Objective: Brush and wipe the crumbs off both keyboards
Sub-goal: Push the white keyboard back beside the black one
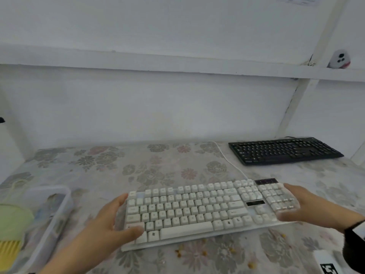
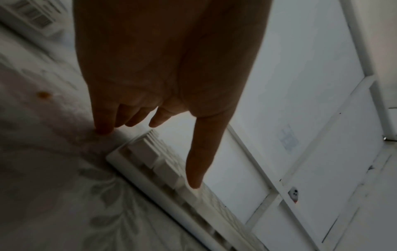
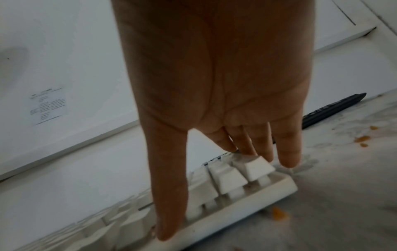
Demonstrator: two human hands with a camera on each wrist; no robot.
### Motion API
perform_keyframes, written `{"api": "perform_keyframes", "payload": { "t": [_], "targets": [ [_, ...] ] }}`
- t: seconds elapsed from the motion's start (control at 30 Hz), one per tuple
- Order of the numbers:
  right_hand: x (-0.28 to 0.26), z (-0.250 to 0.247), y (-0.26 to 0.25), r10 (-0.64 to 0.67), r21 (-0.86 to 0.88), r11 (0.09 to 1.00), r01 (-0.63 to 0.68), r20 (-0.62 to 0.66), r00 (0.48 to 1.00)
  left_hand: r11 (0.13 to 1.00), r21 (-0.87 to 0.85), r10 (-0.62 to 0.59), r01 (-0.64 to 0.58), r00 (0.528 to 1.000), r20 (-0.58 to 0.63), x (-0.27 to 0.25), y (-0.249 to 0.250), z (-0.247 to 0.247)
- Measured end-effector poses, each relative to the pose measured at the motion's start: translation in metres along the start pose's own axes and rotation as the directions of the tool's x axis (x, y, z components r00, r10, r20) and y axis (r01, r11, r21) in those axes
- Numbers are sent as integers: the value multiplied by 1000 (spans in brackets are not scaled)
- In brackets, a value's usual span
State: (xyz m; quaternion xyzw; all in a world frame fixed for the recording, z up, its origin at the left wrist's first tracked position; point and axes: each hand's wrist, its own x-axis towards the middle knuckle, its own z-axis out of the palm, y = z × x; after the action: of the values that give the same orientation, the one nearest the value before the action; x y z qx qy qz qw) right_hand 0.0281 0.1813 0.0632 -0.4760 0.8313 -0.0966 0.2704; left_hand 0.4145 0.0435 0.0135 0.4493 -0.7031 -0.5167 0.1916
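The white keyboard (image 1: 197, 210) lies slightly askew on the flowered tablecloth. My left hand (image 1: 131, 214) is at its left end, fingers straight along the edge and thumb (image 2: 198, 152) stretched over the corner keys (image 2: 146, 156). My right hand (image 1: 286, 201) is at the right end, its thumb (image 3: 169, 195) along the front edge and its straight fingers (image 3: 287, 149) over the number-pad corner (image 3: 232, 180). Neither hand curls round the keyboard. The black keyboard (image 1: 284, 150) sits at the back right. Orange crumbs (image 1: 179, 253) lie on the cloth in front.
A clear plastic tub (image 1: 59, 220) at the left holds a green and yellow brush (image 1: 11, 230). The white keyboard's cable (image 1: 231, 163) runs back toward the wall. More crumbs (image 3: 279, 214) lie by the keyboard's right end. A white object with a black marker (image 1: 325, 262) sits front right.
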Motion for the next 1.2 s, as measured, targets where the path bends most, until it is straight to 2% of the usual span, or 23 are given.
{"api": "perform_keyframes", "payload": {
  "t": [0.1, 0.23, 0.4, 0.53, 0.7, 1.03, 1.2],
  "targets": [
    [6, -5, 21, 52, -35, 998, -50, 46, 998, 997, -76, -30, 30, 1000, 5, 4, 9, 15],
    [19, -5, 40, 37, -72, 997, -32, 70, 997, 989, -143, -36, 43, 998, 50, 5, -5, 19],
    [27, -6, 38, -14, -67, 998, 22, 126, 992, 997, -77, -27, 31, 999, 45, 9, -18, 22],
    [34, -3, 46, 0, -21, 1000, 2, 94, 996, 995, 82, -62, 63, 998, -15, 12, -25, 23],
    [43, -1, 55, 44, 66, 997, -48, 63, 997, 987, 125, -101, 106, 994, -43, 14, -33, 21],
    [53, 3, 66, 84, 173, 980, -95, 72, 994, 995, -57, -89, 86, 995, -48, 19, -37, 19],
    [53, 2, 63, 87, 198, 975, -98, 63, 994, 995, -19, -98, 97, 994, -54, 20, -38, 17]
  ]
}}
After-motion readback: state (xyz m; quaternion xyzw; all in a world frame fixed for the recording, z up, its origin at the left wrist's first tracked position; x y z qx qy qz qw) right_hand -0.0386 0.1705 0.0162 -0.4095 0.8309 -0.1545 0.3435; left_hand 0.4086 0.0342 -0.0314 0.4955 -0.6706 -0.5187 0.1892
